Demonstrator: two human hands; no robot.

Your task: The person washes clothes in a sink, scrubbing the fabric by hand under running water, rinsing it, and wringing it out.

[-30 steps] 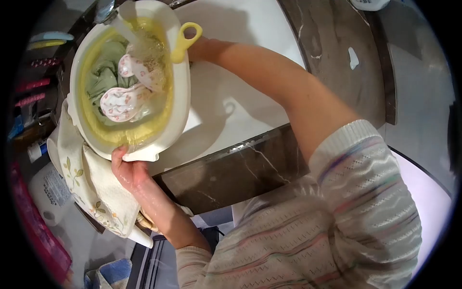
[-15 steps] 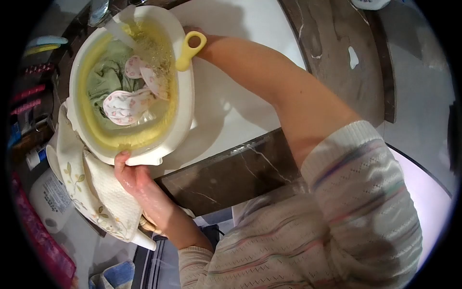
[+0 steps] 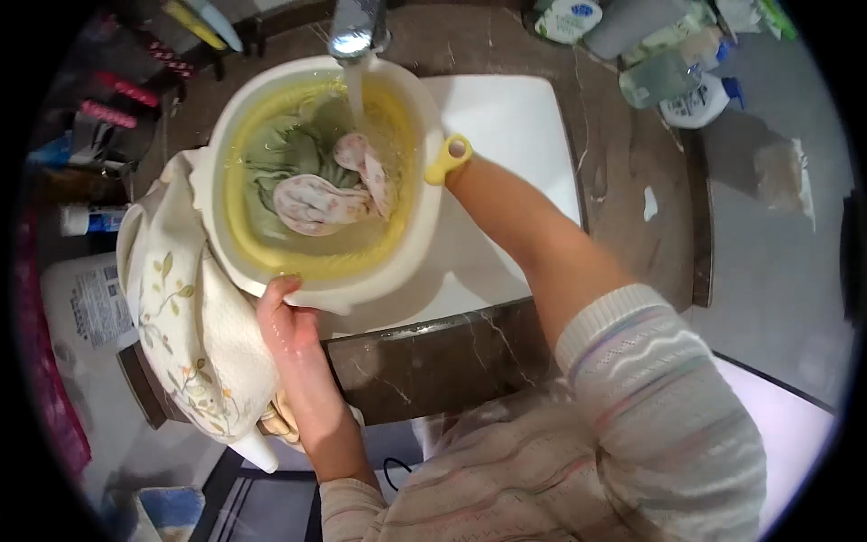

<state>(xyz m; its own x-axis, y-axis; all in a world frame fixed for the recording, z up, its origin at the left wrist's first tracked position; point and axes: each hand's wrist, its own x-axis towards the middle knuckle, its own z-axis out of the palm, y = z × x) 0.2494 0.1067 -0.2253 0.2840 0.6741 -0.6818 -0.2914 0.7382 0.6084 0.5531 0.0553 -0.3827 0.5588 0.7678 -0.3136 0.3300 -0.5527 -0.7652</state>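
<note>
A white and yellow basin [image 3: 418, 230] full of water stands over the white sink [image 3: 506, 117], under a running faucet [image 3: 354, 32]. In the water lie a green cloth [image 3: 271, 158] and a white cloth with pink prints [image 3: 316, 206]. My left hand [image 3: 291, 321] grips the basin's near rim, thumb on top and fingers underneath. My right hand [image 3: 458, 173] is at the basin's right side, mostly hidden behind the rim and its yellow ring-shaped handle [image 3: 449, 160]; its fingers do not show.
A cream towel with embroidered leaves [image 3: 194, 307] hangs over the counter's left edge. Bottles [image 3: 695, 101] stand at the back right. Pink and yellow handled items [image 3: 126, 88] are at the back left, and a white jug [image 3: 86, 303] is at the left.
The view has shifted, showing more of the faucet and the bottles. The basin still sits over the sink, with my left hand on its near rim. The cloths have drifted slightly.
</note>
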